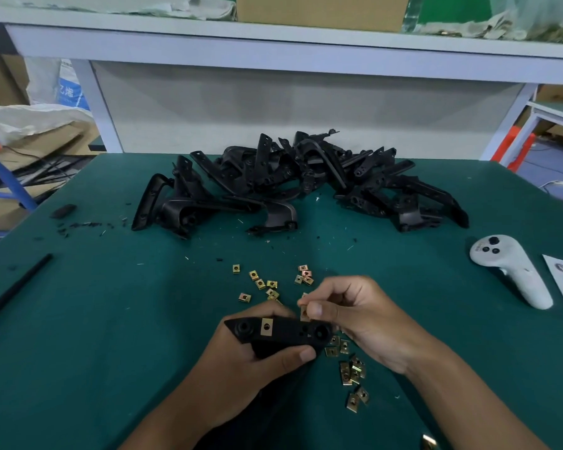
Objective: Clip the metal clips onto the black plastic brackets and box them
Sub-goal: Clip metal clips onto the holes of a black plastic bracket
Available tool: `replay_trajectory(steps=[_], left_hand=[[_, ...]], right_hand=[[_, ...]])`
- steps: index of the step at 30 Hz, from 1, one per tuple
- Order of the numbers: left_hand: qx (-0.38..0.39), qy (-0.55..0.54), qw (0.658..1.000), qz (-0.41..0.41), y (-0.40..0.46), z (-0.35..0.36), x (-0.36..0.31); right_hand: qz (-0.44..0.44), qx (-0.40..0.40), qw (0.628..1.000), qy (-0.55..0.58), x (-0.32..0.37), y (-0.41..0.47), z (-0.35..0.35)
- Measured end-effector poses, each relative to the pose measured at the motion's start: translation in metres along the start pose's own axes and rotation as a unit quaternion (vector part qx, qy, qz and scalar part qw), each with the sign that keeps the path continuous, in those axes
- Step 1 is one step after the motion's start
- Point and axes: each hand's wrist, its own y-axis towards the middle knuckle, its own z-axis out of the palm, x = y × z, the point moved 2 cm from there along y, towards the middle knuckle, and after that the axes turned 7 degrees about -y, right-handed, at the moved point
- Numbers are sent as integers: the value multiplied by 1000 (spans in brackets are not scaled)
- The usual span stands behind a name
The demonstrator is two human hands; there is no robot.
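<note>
Left hand: fingers wrapped under a black plastic bracket, thumb pressed on its near edge.
Bracket: lies across the left fingers, one metal clip already seated on its top face.
Right hand: thumb and forefinger pinch a second clip, touching the bracket's far edge just past the left fingertips.
Loose clips: scattered on the green table beyond both hands' fingertips; more beneath the right wrist.
Bracket pile: well beyond the fingers (a tangled heap).
White controller: far right of the right hand.
</note>
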Motion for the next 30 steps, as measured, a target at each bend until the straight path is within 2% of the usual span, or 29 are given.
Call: replay_trajectory(steps=[12, 30], left_hand=[[9, 0, 1000, 13, 1, -1, 2], [-11, -24, 999, 30, 3, -3, 1]], right_hand=[[35, -9, 999, 11, -1, 0, 7], [13, -13, 1000, 17, -4, 2, 5]])
